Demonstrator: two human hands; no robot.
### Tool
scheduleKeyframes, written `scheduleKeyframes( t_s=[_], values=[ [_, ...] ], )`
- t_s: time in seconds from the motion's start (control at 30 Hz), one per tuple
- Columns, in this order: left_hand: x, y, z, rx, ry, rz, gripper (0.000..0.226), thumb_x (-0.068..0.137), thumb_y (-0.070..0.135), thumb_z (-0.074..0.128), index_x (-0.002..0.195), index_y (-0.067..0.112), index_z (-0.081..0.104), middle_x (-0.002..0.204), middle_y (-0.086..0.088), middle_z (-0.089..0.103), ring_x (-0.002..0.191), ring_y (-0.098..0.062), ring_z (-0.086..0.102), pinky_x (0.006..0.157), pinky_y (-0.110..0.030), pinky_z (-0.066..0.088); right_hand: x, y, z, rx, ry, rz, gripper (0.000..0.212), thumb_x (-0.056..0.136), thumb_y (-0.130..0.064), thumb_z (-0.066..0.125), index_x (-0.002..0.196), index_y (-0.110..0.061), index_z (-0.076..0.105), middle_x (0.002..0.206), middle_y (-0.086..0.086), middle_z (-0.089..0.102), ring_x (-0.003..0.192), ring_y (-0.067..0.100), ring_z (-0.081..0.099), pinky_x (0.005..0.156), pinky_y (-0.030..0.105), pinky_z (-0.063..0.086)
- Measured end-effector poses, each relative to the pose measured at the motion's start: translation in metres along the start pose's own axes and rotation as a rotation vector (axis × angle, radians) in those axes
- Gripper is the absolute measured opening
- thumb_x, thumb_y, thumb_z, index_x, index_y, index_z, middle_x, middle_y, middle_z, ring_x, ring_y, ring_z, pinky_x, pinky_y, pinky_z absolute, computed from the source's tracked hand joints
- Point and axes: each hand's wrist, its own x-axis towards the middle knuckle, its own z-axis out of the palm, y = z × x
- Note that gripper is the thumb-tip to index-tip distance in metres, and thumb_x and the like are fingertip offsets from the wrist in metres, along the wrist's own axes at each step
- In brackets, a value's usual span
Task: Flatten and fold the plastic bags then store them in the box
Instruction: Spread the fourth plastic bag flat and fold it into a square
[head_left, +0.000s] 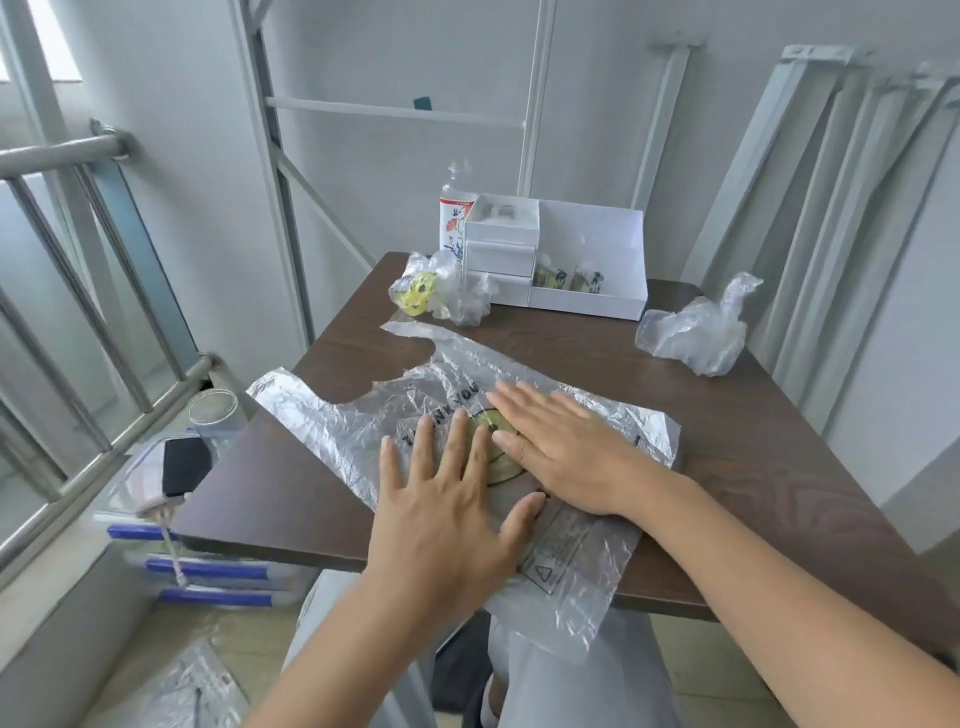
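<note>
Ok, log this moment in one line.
step: flattening | left hand: pressing bag | right hand: pressing bag | crumpled bags: two, untouched | box: open

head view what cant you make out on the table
All in the head view:
- Yellow print on the flattened plastic bag: mostly covered by the left hand and right hand.
- Contents of the white box: too small to count.
- Bottle base: hidden behind the crumpled bag.

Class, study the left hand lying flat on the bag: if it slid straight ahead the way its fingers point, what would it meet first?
Probably the right hand, whose fingertips lie just ahead of the left hand on the flat bag; farther on, the crumpled bag.
</note>
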Motion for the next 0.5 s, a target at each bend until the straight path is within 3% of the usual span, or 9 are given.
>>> scheduleKeyframes(
  t_s=[0.2, 0.5],
  values=[
    [-0.013, -0.016, -0.008, 0.005, -0.02, -0.01, 0.105, 0.079, 0.095, -0.01, 0.164, 0.033, -0.018, 0.172, 0.004, -0.022, 0.158, -0.034, -0.022, 0.125, -0.063, -0.009, -0.004, 0.033, -0.013, -0.033, -0.043, 0.106, 0.083, 0.091, -0.081, 0.001, 0.165, -0.044, -0.008, 0.171, -0.021, -0.019, 0.156, 0.0, -0.02, 0.132, 0.04, -0.003],
    [-0.001, -0.073, -0.017, -0.061, -0.065, -0.029, 0.124, 0.068, 0.101, -0.013, 0.164, 0.022, -0.018, 0.17, 0.005, -0.026, 0.157, -0.016, -0.025, 0.13, -0.043, -0.009, -0.074, 0.006, -0.004, -0.057, -0.014, 0.271, 0.07, 0.105, -0.066, 0.006, 0.163, -0.035, -0.019, 0.169, -0.017, -0.027, 0.154, -0.001, -0.027, 0.131, 0.035, -0.008]
  ],
)
